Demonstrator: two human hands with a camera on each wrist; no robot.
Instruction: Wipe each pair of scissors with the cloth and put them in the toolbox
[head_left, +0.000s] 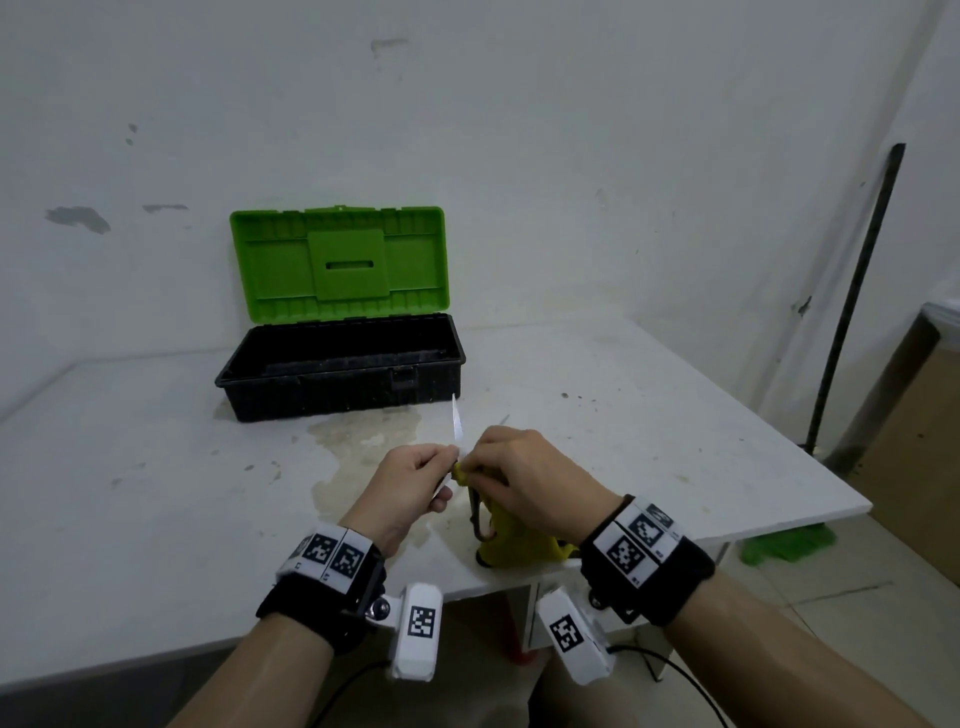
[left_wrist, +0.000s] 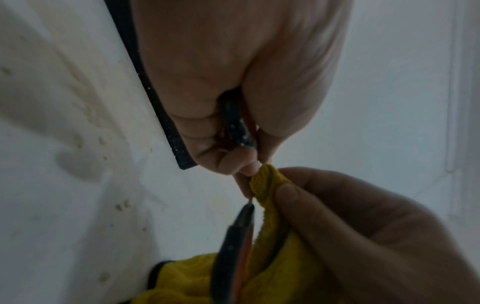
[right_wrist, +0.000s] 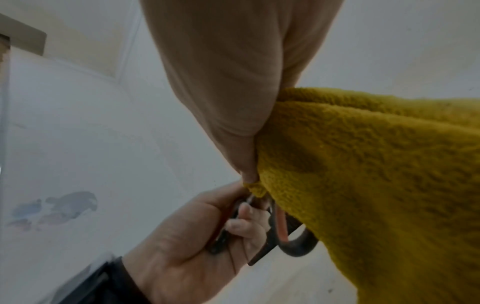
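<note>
A pair of scissors with dark handles is held above the white table (head_left: 649, 415), one shiny blade (head_left: 457, 422) pointing up. My left hand (head_left: 445, 467) grips one handle (left_wrist: 236, 123); the other handle loop (head_left: 475, 517) hangs down. My right hand (head_left: 480, 461) pinches a yellow cloth (head_left: 511, 543) round the scissors near the pivot, right against the left fingertips. The cloth (right_wrist: 363, 164) drapes down from the right hand to the table and hides the part it wraps. The toolbox (head_left: 337, 387), with a black base and raised green lid (head_left: 337, 260), stands open behind the hands.
A stained patch (head_left: 358, 441) marks the table between toolbox and hands. The table's right edge (head_left: 810, 462) is near my right arm. A dark pole (head_left: 857, 291) leans on the right wall, and a green broom head (head_left: 787, 543) lies on the floor.
</note>
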